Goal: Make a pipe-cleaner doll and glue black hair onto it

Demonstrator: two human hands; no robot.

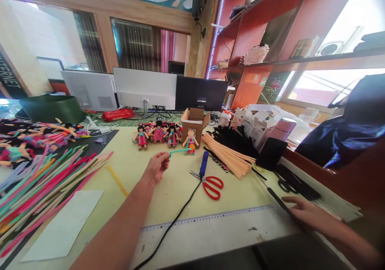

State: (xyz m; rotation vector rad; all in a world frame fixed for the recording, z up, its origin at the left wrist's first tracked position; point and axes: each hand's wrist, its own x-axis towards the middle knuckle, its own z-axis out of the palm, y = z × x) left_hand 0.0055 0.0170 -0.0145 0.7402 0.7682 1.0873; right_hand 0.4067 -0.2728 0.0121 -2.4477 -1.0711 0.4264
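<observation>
The left hand [157, 169] pinches a turquoise pipe cleaner [179, 151] by one end, likely leaving the rest free — whether the right hand [309, 213] grips the black-handled tool [277, 197], I can't tell.

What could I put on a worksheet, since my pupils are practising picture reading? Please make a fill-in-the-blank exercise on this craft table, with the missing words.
1. The person's ____ hand pinches a turquoise pipe cleaner.
2. The dolls grouped to the left of the cardboard box have ____ hair.
3. The scissors beside the corded tool have ____ handles.
4. The black cord leads to a tool with a ____ handle.

Missing words: left; black; red; blue.
</observation>
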